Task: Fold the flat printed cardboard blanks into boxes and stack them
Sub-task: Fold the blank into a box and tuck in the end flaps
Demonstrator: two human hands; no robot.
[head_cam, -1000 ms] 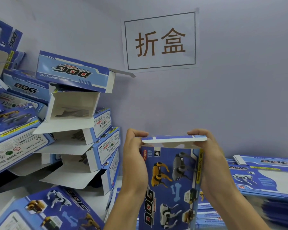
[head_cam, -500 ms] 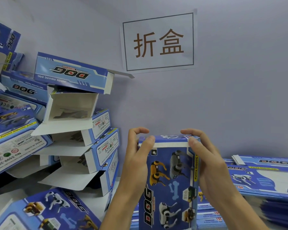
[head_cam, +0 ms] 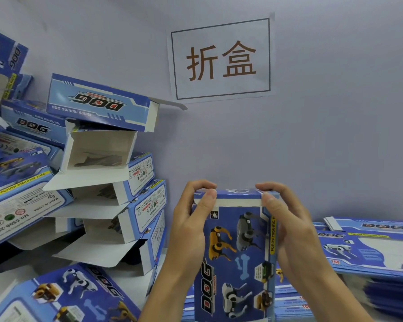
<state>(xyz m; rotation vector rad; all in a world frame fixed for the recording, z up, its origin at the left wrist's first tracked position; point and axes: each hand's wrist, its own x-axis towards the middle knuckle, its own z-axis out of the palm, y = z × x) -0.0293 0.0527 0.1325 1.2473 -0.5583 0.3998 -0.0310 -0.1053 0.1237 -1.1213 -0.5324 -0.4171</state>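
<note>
Ideally, the left hand (head_cam: 191, 228) and right hand (head_cam: 289, 231), both pinching the upright blue printed cardboard box (head_cam: 235, 256), press its top flap evenly until the tuck seats.

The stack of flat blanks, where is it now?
In the head view, the stack of flat blanks lies at the lower right against the wall, just right of the right hand.

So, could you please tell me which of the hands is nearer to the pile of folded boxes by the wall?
Left. The left hand grips the upright box on the side facing the pile of folded boxes; the right hand grips its far side.
</note>
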